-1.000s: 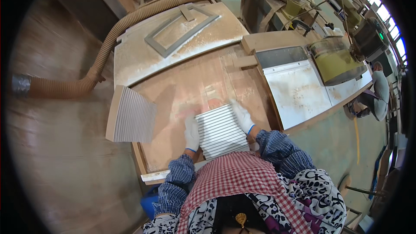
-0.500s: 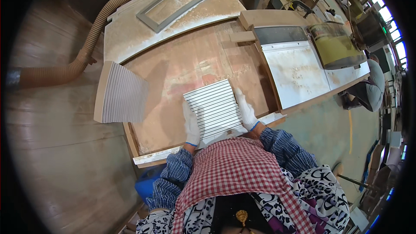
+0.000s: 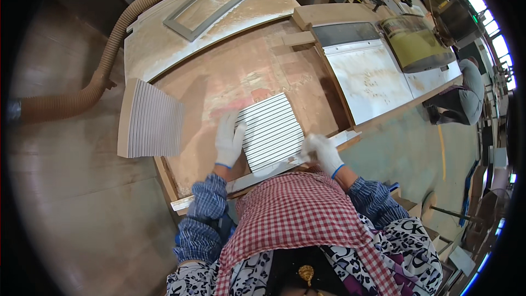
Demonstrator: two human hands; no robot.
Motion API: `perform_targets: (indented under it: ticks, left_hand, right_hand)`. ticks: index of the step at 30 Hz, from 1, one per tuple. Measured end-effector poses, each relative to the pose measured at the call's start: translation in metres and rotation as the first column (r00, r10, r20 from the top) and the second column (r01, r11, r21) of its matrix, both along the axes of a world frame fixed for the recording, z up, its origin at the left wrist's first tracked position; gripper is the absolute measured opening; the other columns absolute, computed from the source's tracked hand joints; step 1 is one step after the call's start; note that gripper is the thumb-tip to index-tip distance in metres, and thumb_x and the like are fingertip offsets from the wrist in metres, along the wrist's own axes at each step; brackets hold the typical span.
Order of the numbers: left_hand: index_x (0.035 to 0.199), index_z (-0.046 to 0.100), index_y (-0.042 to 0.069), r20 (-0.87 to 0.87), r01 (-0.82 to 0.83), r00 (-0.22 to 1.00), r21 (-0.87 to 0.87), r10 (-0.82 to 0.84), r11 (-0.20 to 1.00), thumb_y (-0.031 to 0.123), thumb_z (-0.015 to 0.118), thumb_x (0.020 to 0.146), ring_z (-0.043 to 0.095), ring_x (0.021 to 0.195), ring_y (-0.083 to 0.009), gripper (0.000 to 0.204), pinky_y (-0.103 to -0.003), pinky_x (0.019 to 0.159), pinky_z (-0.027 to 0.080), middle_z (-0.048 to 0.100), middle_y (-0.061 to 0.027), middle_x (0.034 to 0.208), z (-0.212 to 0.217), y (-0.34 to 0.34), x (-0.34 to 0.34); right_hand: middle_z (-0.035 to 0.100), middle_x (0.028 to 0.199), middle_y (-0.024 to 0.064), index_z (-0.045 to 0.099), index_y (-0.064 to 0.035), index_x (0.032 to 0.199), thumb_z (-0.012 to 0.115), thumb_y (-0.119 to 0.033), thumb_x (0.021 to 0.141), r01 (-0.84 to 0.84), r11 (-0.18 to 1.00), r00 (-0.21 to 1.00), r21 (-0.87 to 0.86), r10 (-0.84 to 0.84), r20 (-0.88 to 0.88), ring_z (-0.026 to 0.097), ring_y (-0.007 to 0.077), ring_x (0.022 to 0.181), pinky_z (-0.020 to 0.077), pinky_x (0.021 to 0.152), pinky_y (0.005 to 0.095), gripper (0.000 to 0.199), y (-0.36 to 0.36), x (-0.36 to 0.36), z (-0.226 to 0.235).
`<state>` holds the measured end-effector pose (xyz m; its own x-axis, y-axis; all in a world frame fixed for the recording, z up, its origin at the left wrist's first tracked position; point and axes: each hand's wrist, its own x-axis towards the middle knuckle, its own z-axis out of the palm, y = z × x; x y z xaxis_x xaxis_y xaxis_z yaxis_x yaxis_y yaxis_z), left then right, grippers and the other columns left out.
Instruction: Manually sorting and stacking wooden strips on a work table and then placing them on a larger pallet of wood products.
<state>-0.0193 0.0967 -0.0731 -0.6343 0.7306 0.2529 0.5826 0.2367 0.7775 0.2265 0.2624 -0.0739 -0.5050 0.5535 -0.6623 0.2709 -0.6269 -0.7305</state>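
Observation:
A stack of thin boards with white edges and dark gaps between (image 3: 272, 132) rests on the worktable near its front edge. My left hand (image 3: 229, 140), in a white glove, lies along the stack's left side with fingers stretched out and the thumb by its edge. At the lower right corner of the stack is my gloved right hand (image 3: 322, 153), its fingers curled in and partly blurred. Whatever those fingers hold, if anything, is hidden. A second stack of boards (image 3: 153, 123), with a brown outer face, stands at the table's left edge.
Behind the worktable (image 3: 200, 164) lies a dusty board (image 3: 148, 55) bearing a grey frame (image 3: 192, 28). A ribbed hose (image 3: 104, 71) curves along the left. On the right sits a machine with a yellow-green cover (image 3: 419, 49); beyond it a person (image 3: 468, 93) bends over.
My left hand has shifted forward and left along the stack. My right hand has moved back from its right side to the near corner, its fingers curling in.

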Motion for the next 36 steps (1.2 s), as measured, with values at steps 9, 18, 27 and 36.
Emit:
perform_targets:
  ticks: [9,18,27,36]
  left_hand:
    - [0.127,0.061,0.006,-0.048,0.31,0.937,-0.35,-0.347,0.884,0.04,0.055,0.091,0.057,0.118,-0.0366,0.049,-0.045,0.101,0.043,0.062,-0.0221,0.125,-0.03,0.068,-0.055]
    - [0.116,0.064,-0.002,0.227,0.02,0.972,-0.353,0.065,0.936,0.031,0.061,0.088,0.063,0.101,-0.0354,0.043,-0.039,0.089,0.048,0.066,-0.0231,0.109,-0.031,-0.013,-0.08]
    - [0.114,0.063,-0.003,0.403,-0.331,0.848,-0.105,0.344,0.938,0.025,0.059,0.091,0.063,0.093,-0.0284,0.036,-0.038,0.085,0.048,0.067,-0.0203,0.098,-0.028,-0.06,-0.069]
    - [0.114,0.063,0.002,-0.09,-0.345,0.939,-0.263,0.333,0.901,0.025,0.055,0.092,0.056,0.094,-0.0394,0.032,-0.047,0.086,0.045,0.059,-0.0234,0.096,0.041,-0.028,-0.027]
  right_hand:
    - [0.046,0.073,0.0031,0.052,-0.0007,0.086,0.059,-0.026,0.095,0.04,0.946,0.98,-0.322,-0.101,-0.172,0.042,0.0136,0.058,0.0384,0.057,0.0285,0.028,-0.047,-0.024,0.029]
    - [0.066,0.097,0.0105,0.062,0.0004,0.118,0.066,-0.037,0.092,-0.141,0.937,0.986,0.321,0.161,-0.036,0.061,0.0167,0.086,0.0501,0.075,0.0292,0.046,-0.037,-0.092,0.012]
    - [0.062,0.125,0.0233,0.059,0.0023,0.127,0.068,-0.036,0.087,-0.454,0.723,0.873,0.521,0.478,0.098,0.06,0.0328,0.116,0.0468,0.098,0.0358,0.057,-0.016,-0.16,-0.01]
    - [0.066,0.121,0.0175,0.059,0.0019,0.13,0.07,-0.029,0.089,-0.385,0.85,0.876,0.359,0.46,-0.149,0.061,0.0226,0.111,0.0463,0.096,0.0301,0.053,0.017,-0.124,-0.013]
